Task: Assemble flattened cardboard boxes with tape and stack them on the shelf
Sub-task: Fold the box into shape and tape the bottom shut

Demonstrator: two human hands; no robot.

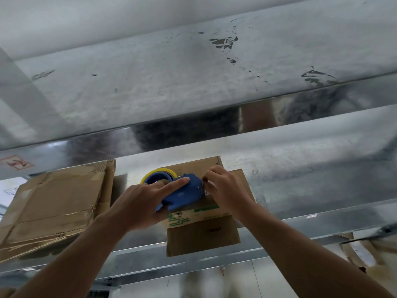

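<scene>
So the small cardboard box (203,235) is up on the metal shelf (300,224), about the middle of its front edge. One plain brown panel sticks out past that edge, and there's green print on the face above it. The blue tape dispenser (184,195) rests right on top of the box, and its yellowish tape roll (159,172) is at the far end.

The left hand (139,203) has its grip closed round the dispenser's handle, index finger laid straight along the top. The right hand (225,190) has its grip pinched at the dispenser's front end, thumb and fingertips together. Can't make out if there's a tape end in there, too small.

Toward the left end of the same shelf is a pile of flattened cardboard (55,203), pretty beat up, apart from the box. Another scuffed metal shelf (193,72) runs overhead.
</scene>
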